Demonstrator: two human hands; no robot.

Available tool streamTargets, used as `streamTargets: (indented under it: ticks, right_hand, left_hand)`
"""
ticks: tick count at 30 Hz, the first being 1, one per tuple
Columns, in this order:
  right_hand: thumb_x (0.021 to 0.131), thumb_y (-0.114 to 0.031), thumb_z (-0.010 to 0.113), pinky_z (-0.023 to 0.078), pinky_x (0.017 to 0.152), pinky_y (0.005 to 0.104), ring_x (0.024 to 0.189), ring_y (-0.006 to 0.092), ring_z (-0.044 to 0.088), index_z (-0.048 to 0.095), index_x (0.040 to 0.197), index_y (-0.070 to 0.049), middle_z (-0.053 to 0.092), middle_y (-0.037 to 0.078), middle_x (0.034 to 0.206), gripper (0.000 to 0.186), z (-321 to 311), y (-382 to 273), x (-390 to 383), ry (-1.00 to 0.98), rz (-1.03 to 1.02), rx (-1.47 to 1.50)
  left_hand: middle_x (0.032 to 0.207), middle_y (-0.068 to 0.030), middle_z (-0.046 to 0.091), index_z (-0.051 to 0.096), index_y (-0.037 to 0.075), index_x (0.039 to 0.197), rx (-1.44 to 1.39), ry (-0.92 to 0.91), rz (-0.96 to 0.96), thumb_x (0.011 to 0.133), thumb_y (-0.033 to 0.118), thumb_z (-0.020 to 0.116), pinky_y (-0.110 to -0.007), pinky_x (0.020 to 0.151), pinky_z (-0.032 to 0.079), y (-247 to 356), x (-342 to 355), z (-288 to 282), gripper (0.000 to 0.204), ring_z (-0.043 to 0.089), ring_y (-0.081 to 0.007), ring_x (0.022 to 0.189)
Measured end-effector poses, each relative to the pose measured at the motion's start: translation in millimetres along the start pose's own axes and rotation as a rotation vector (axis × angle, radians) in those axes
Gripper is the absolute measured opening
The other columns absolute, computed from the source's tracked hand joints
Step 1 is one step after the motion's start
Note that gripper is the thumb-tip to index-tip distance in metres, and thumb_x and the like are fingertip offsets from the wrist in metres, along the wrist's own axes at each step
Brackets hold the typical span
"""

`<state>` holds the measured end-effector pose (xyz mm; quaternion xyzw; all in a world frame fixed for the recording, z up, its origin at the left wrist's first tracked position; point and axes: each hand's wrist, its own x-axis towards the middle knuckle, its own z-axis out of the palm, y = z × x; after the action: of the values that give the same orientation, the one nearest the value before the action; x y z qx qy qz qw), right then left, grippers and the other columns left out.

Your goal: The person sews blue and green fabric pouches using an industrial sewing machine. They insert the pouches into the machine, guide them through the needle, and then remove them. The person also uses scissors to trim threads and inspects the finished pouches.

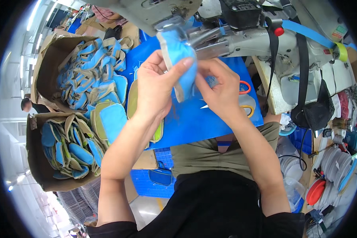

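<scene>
Landmark: grey-white industrial sewing machine with a metal cylinder arm point(244, 43).

Item 1: small curved blue fabric piece with beige edging point(186, 61). Location: directly in front of the machine's metal head, upright, its upper end close against the fittings; contact there cannot be told. Appearance: blue face bulging smoothly, beige band along the left edge down to the lower tip; slightly blurred.

Item 2: left hand point(156, 81). Closed on the fabric piece, thumb pressed flat over the blue face, fingers behind the beige band.

Item 3: right hand point(222, 87). Below the cylinder arm; fingers curled, thumb and forefinger close together at the piece's right edge; whether they pinch it cannot be told.

Item 4: smooth blue tabletop point(194, 127), beneath and in front of the machine.

Item 5: two brown cardboard boxes point(35, 158), left of the machine, filled with blue, beige-edged fabric pieces point(81, 154).
</scene>
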<state>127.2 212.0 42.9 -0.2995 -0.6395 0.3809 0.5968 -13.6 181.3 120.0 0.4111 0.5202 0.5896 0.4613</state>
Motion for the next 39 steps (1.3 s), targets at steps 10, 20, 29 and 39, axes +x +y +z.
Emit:
streamTargets:
  ticks: [10,20,29,39]
  right_hand:
    - [0.084,0.002,0.071,0.055,0.069,0.0337,0.080,0.0246,0.071,0.069,0.099,-0.003,0.068,0.010,0.088,0.016,-2.0,-1.6,2.9,0.023,-0.062,-0.052]
    - [0.084,0.001,0.071,0.056,0.070,0.0341,0.081,0.0257,0.071,0.070,0.101,-0.003,0.069,0.011,0.089,0.018,-3.7,-5.0,4.3,0.005,-0.023,-0.084]
    - [0.086,0.001,0.073,0.058,0.075,0.0295,0.083,0.0173,0.075,0.072,0.103,0.000,0.075,0.011,0.090,0.017,-1.7,-17.5,7.7,0.007,0.250,0.138]
    - [0.089,-0.008,0.075,0.058,0.077,0.0292,0.084,0.0148,0.073,0.072,0.105,0.002,0.076,0.010,0.092,0.019,2.6,-8.2,3.5,0.048,0.291,0.349]
  left_hand:
    - [0.112,-0.0066,0.073,0.064,0.003,0.121,-0.214,-0.100,-0.285,0.098,0.010,0.070,-0.032,0.088,0.058,17.1,-1.3,-6.9,0.025,0.071,-0.0138,0.095]
    - [0.102,-0.0042,0.075,0.067,0.004,0.116,-0.079,-0.081,-0.153,0.092,0.009,0.077,-0.025,0.078,0.055,8.3,-2.6,5.9,0.026,0.070,-0.0092,0.088]
    - [0.101,-0.0073,0.076,0.068,0.003,0.109,-0.027,-0.097,-0.118,0.093,0.012,0.076,-0.028,0.081,0.056,10.4,6.4,2.1,0.020,0.071,-0.0120,0.087]
    - [0.103,-0.0061,0.076,0.071,0.004,0.111,-0.031,-0.145,-0.375,0.094,0.016,0.075,-0.027,0.081,0.056,26.5,13.9,-8.5,0.021,0.071,-0.0115,0.086]
